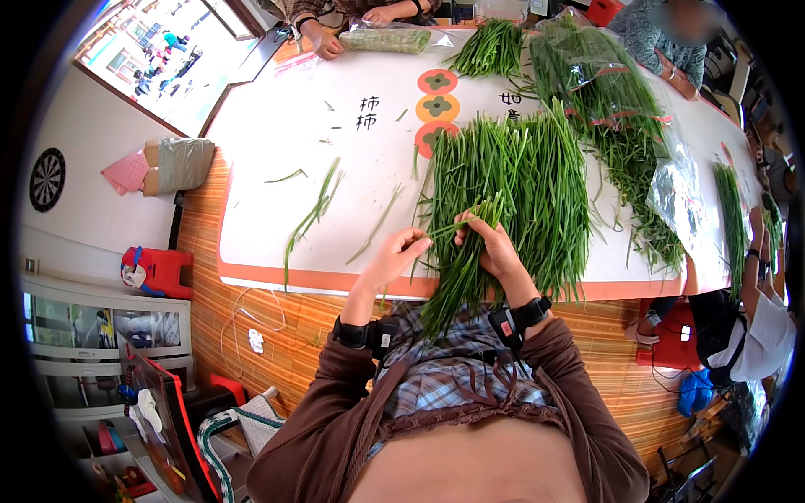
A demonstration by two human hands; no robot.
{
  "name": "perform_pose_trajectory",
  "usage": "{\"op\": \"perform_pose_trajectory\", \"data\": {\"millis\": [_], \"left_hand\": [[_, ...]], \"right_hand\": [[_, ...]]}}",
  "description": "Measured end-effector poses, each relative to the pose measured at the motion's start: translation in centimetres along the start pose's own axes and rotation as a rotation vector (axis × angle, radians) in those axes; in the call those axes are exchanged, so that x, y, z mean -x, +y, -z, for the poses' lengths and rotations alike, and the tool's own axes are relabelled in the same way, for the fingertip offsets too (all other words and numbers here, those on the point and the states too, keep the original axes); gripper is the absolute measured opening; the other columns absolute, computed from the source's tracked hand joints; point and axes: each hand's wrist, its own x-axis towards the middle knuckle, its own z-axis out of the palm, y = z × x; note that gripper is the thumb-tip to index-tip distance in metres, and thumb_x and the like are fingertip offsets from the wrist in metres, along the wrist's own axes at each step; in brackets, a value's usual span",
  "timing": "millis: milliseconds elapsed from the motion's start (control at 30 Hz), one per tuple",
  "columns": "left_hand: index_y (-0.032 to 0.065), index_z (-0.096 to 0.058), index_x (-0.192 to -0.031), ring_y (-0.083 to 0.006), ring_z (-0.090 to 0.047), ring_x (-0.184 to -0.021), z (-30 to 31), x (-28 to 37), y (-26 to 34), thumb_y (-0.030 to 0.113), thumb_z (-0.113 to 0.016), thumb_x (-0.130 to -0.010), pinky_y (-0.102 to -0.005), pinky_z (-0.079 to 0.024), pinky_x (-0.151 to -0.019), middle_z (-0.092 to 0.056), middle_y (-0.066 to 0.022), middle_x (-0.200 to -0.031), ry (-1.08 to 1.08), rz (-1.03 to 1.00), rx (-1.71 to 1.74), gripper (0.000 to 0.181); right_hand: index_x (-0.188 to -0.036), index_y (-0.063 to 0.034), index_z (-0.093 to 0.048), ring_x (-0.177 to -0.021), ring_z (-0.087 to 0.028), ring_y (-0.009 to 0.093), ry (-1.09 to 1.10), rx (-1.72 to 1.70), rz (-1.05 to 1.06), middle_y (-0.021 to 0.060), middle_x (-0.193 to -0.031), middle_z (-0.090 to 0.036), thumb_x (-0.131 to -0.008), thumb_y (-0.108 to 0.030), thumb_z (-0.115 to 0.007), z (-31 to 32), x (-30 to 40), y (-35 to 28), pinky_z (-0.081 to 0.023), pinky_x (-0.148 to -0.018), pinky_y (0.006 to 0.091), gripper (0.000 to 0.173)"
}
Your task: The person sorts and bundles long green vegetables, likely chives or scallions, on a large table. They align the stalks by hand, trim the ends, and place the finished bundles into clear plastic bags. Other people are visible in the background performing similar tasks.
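Note:
My right hand (494, 245) is closed around a bunch of long green leaves, probably garlic chives (454, 289), whose lower ends hang over the table's near edge. My left hand (397, 254) is just left of it, its thumb and forefinger pinching a green blade that runs across to the bunch. Right behind my hands a broad pile of the same leaves (534, 195) lies on the white tabletop (264, 220). Loose blades (314, 210) are scattered to the left of my hands.
Clear plastic bags (679, 182) cover another heap of leaves (585, 75) at the right. A small bundle (490, 47) and a bagged bundle (387, 41) lie at the far side, near a person's hands. Other people are at the far right. A red stool (157, 270) stands left.

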Motion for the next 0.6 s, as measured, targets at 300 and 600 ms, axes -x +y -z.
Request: {"op": "perform_pose_trajectory", "data": {"millis": [300, 600], "left_hand": [[0.0042, -0.057, -0.090, 0.0007, -0.024, -0.050, 1.4, 0.3, 0.3, 0.022, -0.049, -0.094, -0.0160, -0.020, -0.042, -0.034, 0.0087, -0.062, 0.087, 0.076, 0.125, 0.020], [0.0044, -0.057, -0.091, 0.0002, -0.024, -0.049, 1.2, 0.6, 1.0, 0.025, -0.043, -0.096, -0.0162, -0.018, -0.041, -0.032, 0.0083, -0.061, 0.210, 0.088, 0.232, 0.025]], "right_hand": [[-0.093, -0.0050, -0.053, -0.065, -0.055, 0.015, 0.037, -0.175, -0.024, 0.0047, -0.076, -0.058, -0.091, -0.022, -0.053, 0.1, -0.2, 0.1, -0.050, -0.066, 0.0308, 0.017], [-0.099, -0.0010, -0.053, -0.049, -0.038, 0.009, -0.055, -0.113, -0.042, -0.0021, -0.061, -0.039, -0.092, -0.022, -0.051, 0.2, 0.0, -0.4, -0.041, -0.052, 0.0278, 0.022]]}}
